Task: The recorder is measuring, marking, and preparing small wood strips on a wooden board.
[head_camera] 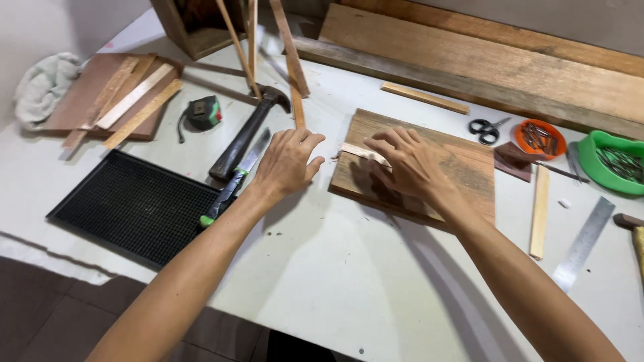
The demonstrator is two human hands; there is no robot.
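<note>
My right hand [406, 163] rests on a square wooden board [463, 167] lying on the white table, its fingers pressing down on a small pale wood strip [355, 151] near the board's left edge. My left hand [290, 161] hovers just left of the board with its fingers apart and nothing in it. Under and to the left of that hand lie a small saw with a green-tipped handle [231, 188] and a claw hammer [243, 137].
A black ridged mat [134, 204] lies at the left, a tape measure [203, 112] and wood strips on a brown panel [80, 100] behind it. Long planks [483, 64] line the back. Scissors [488, 129], an orange dish [539, 137], a green tub [614, 161], a steel ruler [583, 243] sit right.
</note>
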